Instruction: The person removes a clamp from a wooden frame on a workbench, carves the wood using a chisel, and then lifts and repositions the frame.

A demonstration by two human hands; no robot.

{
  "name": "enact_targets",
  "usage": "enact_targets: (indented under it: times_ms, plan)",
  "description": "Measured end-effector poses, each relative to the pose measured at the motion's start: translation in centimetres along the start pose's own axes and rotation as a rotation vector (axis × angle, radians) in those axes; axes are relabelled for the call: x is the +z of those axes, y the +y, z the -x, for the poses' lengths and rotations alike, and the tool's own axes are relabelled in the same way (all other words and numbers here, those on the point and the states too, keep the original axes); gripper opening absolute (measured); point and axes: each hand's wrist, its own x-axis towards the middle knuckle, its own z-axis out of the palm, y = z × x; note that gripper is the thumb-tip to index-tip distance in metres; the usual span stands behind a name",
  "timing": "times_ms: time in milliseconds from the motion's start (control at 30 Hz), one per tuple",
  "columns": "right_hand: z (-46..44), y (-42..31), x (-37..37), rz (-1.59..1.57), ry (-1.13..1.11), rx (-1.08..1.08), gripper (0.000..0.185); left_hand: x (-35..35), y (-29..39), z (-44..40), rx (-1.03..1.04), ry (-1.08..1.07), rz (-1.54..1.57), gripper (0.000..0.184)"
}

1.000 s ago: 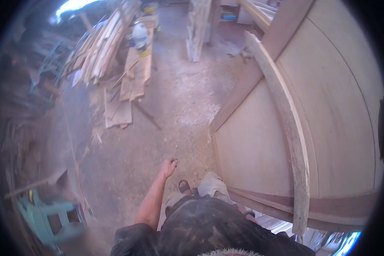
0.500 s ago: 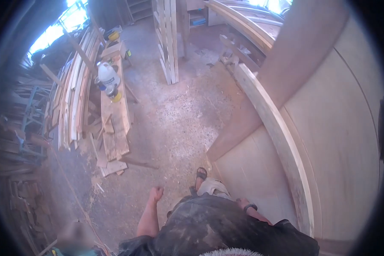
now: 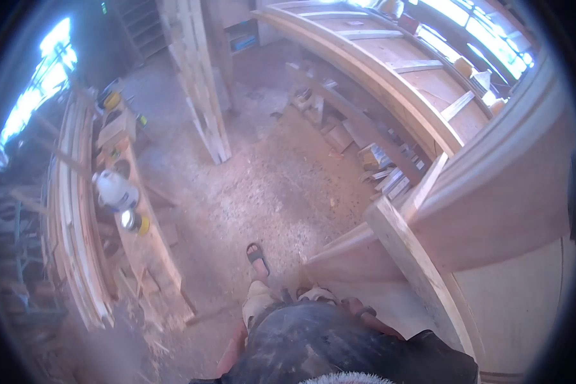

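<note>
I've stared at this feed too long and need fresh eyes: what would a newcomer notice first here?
Probably the white jug on the long plank at left, with a yellow-marked can beside it. Next, the tall pale boards rising at top centre, and the thick board slanting across the picture at right, by the large panel. The right hand is at lower centre, near the thigh.

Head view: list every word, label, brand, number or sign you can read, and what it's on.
No text can be read.
White jug on the wooden plank: dark label marks, too blurred.
Can with yellow beside it: too small to read.
Whitish block at right: dark marks, can't tell if print.
</note>
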Motion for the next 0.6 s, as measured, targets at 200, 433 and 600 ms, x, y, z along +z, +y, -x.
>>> enact_targets:
  times_ms: [200,433,600]
  plan:
    - [-6.6,-6.8,-0.4,0.625,-0.217,-0.146,0.037,-14.4,4.2,-16.2,0.211,-0.087,-0.523,0.043]
    - [-14.3,-17.7,0.0,-0.300,0.208,0.095,0.046,-27.4,13.1,-31.6,0.109,-0.021,-0.214,0.025]
    - [-17.7,-25.2,-6.4,-0.140,0.214,0.132,0.044,-30.0,18.2,-39.5,0.147,0.064,0.132,0.031]
